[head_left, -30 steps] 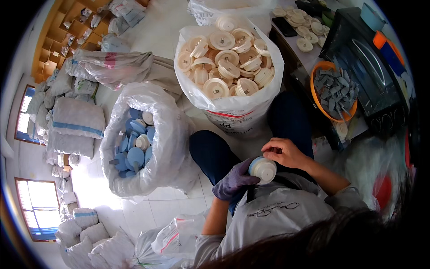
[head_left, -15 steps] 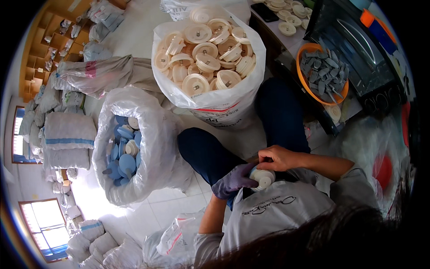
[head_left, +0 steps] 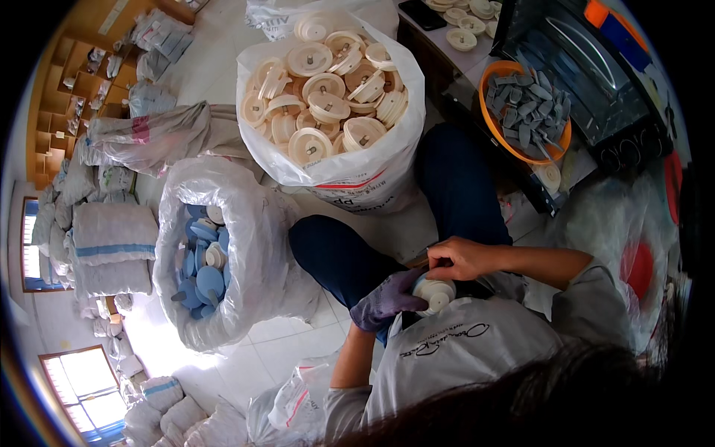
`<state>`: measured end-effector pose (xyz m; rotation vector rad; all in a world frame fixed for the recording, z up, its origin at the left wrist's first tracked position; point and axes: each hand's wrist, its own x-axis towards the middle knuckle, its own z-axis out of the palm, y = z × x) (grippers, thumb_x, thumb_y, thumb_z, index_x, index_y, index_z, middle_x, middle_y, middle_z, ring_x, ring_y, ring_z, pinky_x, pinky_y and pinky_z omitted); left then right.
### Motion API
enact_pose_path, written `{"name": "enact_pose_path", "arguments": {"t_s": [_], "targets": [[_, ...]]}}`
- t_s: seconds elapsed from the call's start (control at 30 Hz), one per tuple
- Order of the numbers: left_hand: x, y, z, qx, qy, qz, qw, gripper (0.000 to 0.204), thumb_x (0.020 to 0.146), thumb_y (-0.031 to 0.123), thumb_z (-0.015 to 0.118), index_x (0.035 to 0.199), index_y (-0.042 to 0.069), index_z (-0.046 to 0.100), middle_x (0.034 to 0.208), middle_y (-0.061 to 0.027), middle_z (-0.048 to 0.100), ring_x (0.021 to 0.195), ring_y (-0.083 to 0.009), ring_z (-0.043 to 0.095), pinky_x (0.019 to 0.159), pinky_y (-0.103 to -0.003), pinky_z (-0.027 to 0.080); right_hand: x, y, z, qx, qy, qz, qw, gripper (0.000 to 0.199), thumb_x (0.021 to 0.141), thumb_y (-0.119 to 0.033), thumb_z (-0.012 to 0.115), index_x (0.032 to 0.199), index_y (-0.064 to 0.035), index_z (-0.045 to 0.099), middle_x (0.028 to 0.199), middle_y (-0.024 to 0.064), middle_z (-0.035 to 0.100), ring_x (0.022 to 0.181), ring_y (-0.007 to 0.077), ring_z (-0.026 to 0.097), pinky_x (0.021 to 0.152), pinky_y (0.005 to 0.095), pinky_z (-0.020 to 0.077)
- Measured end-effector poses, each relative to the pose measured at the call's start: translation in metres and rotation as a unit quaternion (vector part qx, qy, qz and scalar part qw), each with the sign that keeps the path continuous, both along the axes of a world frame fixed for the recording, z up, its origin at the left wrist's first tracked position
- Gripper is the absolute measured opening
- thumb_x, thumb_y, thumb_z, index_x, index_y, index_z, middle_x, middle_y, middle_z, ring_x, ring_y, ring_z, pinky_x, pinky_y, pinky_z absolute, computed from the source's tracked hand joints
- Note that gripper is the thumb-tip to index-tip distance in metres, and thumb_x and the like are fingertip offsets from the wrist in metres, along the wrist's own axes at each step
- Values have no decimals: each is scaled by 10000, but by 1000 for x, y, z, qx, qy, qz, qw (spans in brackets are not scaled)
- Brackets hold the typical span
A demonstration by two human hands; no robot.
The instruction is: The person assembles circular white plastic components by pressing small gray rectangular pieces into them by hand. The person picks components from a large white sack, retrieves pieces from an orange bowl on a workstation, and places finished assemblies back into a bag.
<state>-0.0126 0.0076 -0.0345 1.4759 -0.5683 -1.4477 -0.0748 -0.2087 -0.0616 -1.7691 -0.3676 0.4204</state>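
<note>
A white round plastic part (head_left: 439, 296) with stepped rings sits between my hands, close in front of my lap. My left hand (head_left: 391, 299), in a purple-grey knitted glove, is closed round its left side. The bare fingers of my right hand (head_left: 459, 258) are bent and pinched at the part's upper edge. What lies under those fingertips is hidden. Ahead stands a big white sack (head_left: 406, 160) full of cream wheel-shaped parts (head_left: 326, 106) with metal pins at their centres.
To the left, a clear-lined sack (head_left: 249, 246) holds blue discs (head_left: 210, 283) and some white parts. An orange basin (head_left: 489, 119) of grey lever-like pieces (head_left: 530, 112) stands at right, beside a black oven-like appliance (head_left: 633, 149). A phone (head_left: 422, 15) lies on the table. Stuffed sacks (head_left: 115, 231) line the left wall.
The view has shifted a little, so the sacks and basin sit slightly further left. Both hands keep nearly the same place and grip on the white part.
</note>
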Motion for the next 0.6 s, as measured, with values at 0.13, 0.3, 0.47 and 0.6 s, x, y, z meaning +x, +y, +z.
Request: {"name": "enact_pose_path", "arguments": {"t_s": [0.13, 0.3, 0.47, 0.6], "targets": [[0, 1, 6, 10, 29, 26, 999, 625, 660, 209, 700, 1211, -41, 541, 1070, -101, 620, 973, -168, 572, 881, -297, 448, 1, 7, -11, -6, 90, -74, 993, 246, 912, -225, 641, 801, -7, 613, 610, 1, 552, 545, 78, 510, 486, 264, 382], [-1, 17, -13, -32, 82, 98, 991, 657, 645, 180, 700, 1238, -43, 525, 1116, -94, 607, 1019, -173, 561, 918, -304, 433, -4, 11, -19, 126, 198, -139, 962, 250, 949, -227, 582, 846, -10, 650, 637, 4, 573, 515, 56, 514, 482, 226, 401], [-4, 26, -23, -78, 125, 131, 980, 690, 645, 171, 701, 1270, -39, 497, 1160, -98, 590, 1069, -188, 544, 966, -318, 403, -4, 12, -25, 159, 222, -142, 951, 203, 959, -169, 561, 931, 8, 657, 737, 24, 624, 581, 72, 548, 515, 217, 436], [-6, 29, -22, -99, 88, 204, 970, 703, 684, 161, 672, 1320, -36, 448, 1201, -90, 568, 1097, -172, 527, 971, -301, 404, 4, 13, -20, 160, 195, -185, 950, 171, 947, -138, 570, 941, 14, 648, 758, 42, 632, 603, 84, 573, 539, 223, 474]]}}
